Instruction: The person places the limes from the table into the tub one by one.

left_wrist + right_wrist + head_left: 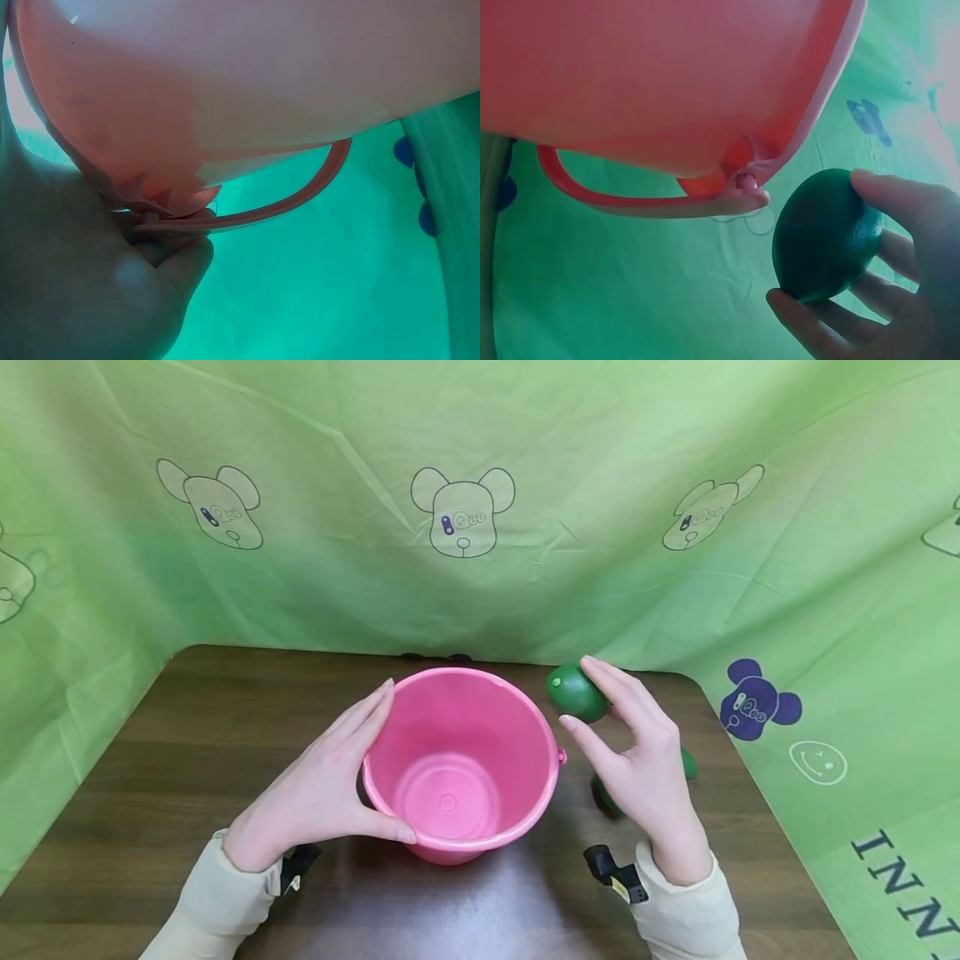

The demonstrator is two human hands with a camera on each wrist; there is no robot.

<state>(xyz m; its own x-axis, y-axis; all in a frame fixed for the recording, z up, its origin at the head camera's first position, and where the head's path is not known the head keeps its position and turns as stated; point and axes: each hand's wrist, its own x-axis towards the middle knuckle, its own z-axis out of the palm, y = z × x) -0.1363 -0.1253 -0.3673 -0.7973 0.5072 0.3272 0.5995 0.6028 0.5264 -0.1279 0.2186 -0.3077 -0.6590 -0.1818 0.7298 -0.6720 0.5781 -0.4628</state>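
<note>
A pink bucket point(461, 752) stands on the wooden table with its mouth up, and its inside looks bare. My left hand point(322, 785) grips it at the left of the rim, thumb at the near edge and fingers at the far side. In the left wrist view, fingers curl near the joint of the bucket's handle point(277, 210). To the right of the rim, my right hand point(637, 743) pinches a smooth, dark green oval fruit point(576, 692) between thumb and fingertips. The right wrist view shows the fruit point(825, 236) beside the bucket's rim, apart from it.
Two more green things, one dark point(604, 797) and one brighter point(688, 764), lie on the table point(225, 727), partly hidden behind my right hand. Green printed cloth point(337, 585) hangs behind the table and along both sides.
</note>
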